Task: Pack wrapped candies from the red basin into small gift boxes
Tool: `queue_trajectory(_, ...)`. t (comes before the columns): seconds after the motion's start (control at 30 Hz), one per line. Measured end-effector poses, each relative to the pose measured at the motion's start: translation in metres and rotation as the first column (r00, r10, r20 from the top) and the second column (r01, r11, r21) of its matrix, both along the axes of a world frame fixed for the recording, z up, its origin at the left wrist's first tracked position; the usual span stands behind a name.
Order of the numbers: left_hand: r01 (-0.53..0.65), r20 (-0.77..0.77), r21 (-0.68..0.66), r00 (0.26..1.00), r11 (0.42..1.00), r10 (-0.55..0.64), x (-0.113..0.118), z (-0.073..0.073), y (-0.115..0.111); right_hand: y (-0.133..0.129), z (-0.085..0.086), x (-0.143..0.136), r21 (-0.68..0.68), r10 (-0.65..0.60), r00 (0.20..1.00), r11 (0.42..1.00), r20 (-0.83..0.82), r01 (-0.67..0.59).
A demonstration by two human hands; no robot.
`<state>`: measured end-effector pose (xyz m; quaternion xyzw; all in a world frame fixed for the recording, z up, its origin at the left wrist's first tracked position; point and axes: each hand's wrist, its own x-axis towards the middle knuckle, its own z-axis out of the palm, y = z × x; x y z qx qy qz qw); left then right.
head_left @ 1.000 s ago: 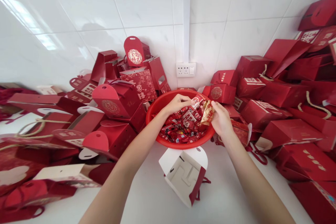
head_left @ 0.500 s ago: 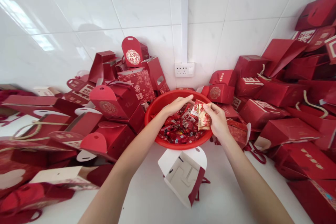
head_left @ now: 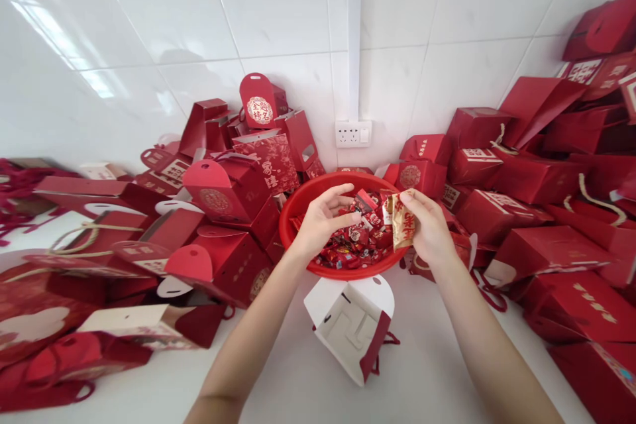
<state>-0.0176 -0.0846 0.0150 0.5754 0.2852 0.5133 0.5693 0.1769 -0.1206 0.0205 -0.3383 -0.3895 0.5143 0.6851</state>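
A red plastic basin (head_left: 287, 217) holds many small red-wrapped sweets (head_left: 356, 235). Over its left side is my left hand (head_left: 325, 218), thumb and fingers apart, with nothing visible between them. At the right rim, my right hand (head_left: 431, 228) pinches a gold wrapped packet (head_left: 402, 224) between thumb and fingers. A red and white packet (head_left: 387, 211) shows just behind the gold one; whether it is also gripped is unclear. In front of the basin stands an open gift box (head_left: 350, 331), its pale inside facing up and no contents visible.
Red gift boxes are heaped left (head_left: 223, 192) and right (head_left: 517, 212) of the basin, some with rope handles. Behind is a white tiled wall with a socket panel (head_left: 353, 134). The white tabletop (head_left: 288, 377) shows around the open box.
My left hand has drawn back to the left and spread its fingers. My right hand has shifted slightly right with the gold packet. The view has turned a little.
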Motion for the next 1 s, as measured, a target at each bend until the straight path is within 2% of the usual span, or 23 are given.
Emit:
queue_trajectory(0.07, -0.045, 0.015, 0.029, 0.999, 0.999, 0.045, -0.005, -0.002, -0.011, -0.005, 0.004, -0.001, 0.0, 0.017, 1.0, 1.0, 0.004, -0.017)
queue_trajectory(0.2, -0.065, 0.013, 0.084, 0.998, 0.994, 0.064, -0.012, 0.001, -0.023, -0.015, 0.013, -0.003, -0.003, 0.088, 0.996, 0.996, 0.023, -0.088)
queue_trajectory(0.4, -0.032, -0.019, 0.142, 0.999, 0.989, 0.035, -0.019, 0.013, -0.03, -0.027, 0.022, -0.006, -0.051, 0.189, 0.982, 0.981, 0.014, -0.188)
queue_trajectory(0.6, -0.018, -0.049, 0.211, 0.998, 0.977, 0.029, -0.024, 0.017, -0.034, -0.034, 0.024, -0.014, -0.066, 0.193, 0.981, 0.979, 0.008, -0.193)
queue_trajectory(0.77, 0.01, -0.062, 0.199, 0.998, 0.98, 0.003, -0.024, 0.016, -0.036, -0.036, 0.023, -0.022, -0.045, 0.176, 0.984, 0.984, 0.025, -0.175)
queue_trajectory(1.0, 0.043, -0.015, 0.095, 0.999, 0.995, -0.042, -0.024, 0.018, -0.038, -0.038, 0.022, -0.021, -0.078, 0.176, 0.984, 0.982, 0.039, -0.172)
